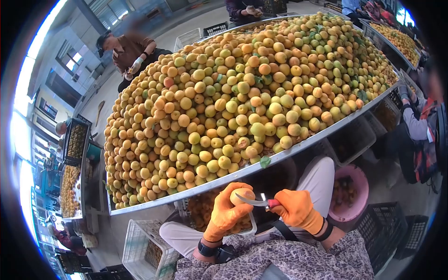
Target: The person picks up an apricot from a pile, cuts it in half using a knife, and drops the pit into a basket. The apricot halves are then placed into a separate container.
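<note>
My left hand (224, 213), in an orange glove, has its fingers wrapped round an apricot (239, 193) over my lap. In my right hand (298, 208), also gloved in orange, is a small knife (272, 203) with a red handle and a curved blade. The blade points left and lies against the apricot. Just beyond both hands runs the metal edge of a table (224, 180) heaped with yellow-orange apricots (233, 112). Below my hands, between my knees, a crate (253, 226) holds cut apricots (201, 210), partly hidden by my left hand.
A white crate (132, 240) stands by my left knee. To my right are a pink basin (363, 191) with pieces in it and black crates (385, 228). One person (126, 53) works across the table at the left; another (420, 121) sits at my right.
</note>
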`<act>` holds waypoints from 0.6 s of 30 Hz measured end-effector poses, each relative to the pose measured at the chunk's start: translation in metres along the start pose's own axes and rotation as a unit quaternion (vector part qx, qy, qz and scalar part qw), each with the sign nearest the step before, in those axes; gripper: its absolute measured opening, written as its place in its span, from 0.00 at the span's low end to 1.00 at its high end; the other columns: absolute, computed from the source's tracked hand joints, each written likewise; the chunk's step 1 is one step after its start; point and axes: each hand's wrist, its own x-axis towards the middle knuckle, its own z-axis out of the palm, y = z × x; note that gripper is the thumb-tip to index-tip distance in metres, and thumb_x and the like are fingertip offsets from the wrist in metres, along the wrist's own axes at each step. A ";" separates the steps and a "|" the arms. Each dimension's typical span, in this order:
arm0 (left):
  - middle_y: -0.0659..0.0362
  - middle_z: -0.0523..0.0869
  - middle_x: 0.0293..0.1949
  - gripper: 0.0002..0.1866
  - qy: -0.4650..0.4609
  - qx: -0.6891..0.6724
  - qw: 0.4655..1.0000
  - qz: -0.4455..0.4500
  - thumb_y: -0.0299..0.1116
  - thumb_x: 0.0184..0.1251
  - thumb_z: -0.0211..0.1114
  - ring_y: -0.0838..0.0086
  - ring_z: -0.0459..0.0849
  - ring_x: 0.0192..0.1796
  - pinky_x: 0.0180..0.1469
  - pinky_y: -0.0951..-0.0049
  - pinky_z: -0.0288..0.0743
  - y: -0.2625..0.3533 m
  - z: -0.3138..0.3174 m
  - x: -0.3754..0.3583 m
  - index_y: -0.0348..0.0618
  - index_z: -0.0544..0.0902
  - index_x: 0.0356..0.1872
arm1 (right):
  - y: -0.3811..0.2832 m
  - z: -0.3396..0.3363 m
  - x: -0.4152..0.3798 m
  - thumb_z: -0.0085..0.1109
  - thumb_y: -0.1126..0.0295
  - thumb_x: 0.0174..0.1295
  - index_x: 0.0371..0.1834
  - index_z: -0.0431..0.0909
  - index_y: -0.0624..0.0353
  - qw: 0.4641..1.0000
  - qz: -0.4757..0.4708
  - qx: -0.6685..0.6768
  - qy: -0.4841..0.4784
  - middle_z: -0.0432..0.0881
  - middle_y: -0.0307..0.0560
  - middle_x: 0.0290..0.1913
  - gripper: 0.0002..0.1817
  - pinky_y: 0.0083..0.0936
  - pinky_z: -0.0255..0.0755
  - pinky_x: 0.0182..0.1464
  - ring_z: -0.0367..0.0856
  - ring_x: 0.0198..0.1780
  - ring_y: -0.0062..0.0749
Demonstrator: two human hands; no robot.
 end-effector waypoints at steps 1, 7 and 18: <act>0.62 0.81 0.39 0.23 0.008 0.012 1.000 -0.001 0.29 0.50 0.72 0.80 0.79 0.41 0.46 0.77 0.75 0.001 0.002 0.002 0.36 0.78 0.50 | 0.003 0.000 0.001 0.62 0.55 0.62 0.27 0.74 0.56 1.000 0.002 -0.001 0.003 0.73 0.48 0.22 0.17 0.37 0.67 0.22 0.76 0.22 0.50; 0.62 0.81 0.39 0.25 -0.011 0.016 0.999 0.027 0.31 0.50 0.74 0.80 0.79 0.39 0.42 0.77 0.76 0.005 0.006 -0.001 0.36 0.78 0.51 | 0.038 -0.011 -0.005 0.60 0.62 0.67 0.35 0.77 0.60 0.971 0.126 0.119 0.164 0.77 0.51 0.22 0.11 0.32 0.67 0.24 0.77 0.23 0.50; 0.54 0.79 0.45 0.40 -0.062 -0.249 0.966 0.022 0.55 0.56 0.74 0.73 0.76 0.40 0.43 0.74 0.71 -0.020 -0.003 0.011 0.37 0.68 0.61 | 0.035 0.015 -0.019 0.45 0.60 0.74 0.27 0.71 0.58 0.828 0.424 0.359 0.075 0.64 0.32 0.17 0.18 0.18 0.51 0.21 0.59 0.18 0.14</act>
